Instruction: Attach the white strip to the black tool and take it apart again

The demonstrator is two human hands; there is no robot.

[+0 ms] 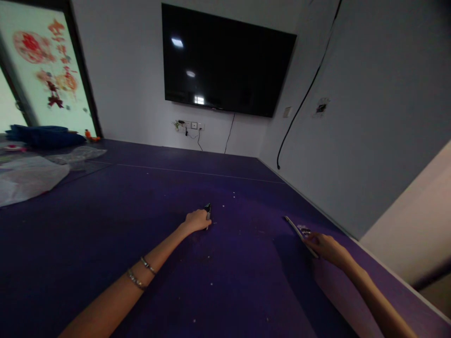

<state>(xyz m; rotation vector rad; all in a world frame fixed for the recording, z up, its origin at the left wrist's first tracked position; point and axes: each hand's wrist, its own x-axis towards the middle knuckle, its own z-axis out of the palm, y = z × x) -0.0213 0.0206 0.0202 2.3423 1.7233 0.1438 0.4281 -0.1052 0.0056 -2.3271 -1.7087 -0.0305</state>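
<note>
My left hand is closed around a small black-and-silver object at the middle of the purple tabletop. Its dark end pokes out past the fingers, and the rest is too covered to name. Further right, my right hand pinches a thin, flat, pale-edged object that is held on a slant and seen nearly edge-on. A small printed patch shows just behind that edge. A shadow falls on the surface below it. The two hands are well apart.
White specks are scattered over the purple surface. Crumpled clear plastic and a dark blue cloth bundle lie at the far left, near a small orange item. A black cable hangs down the right wall.
</note>
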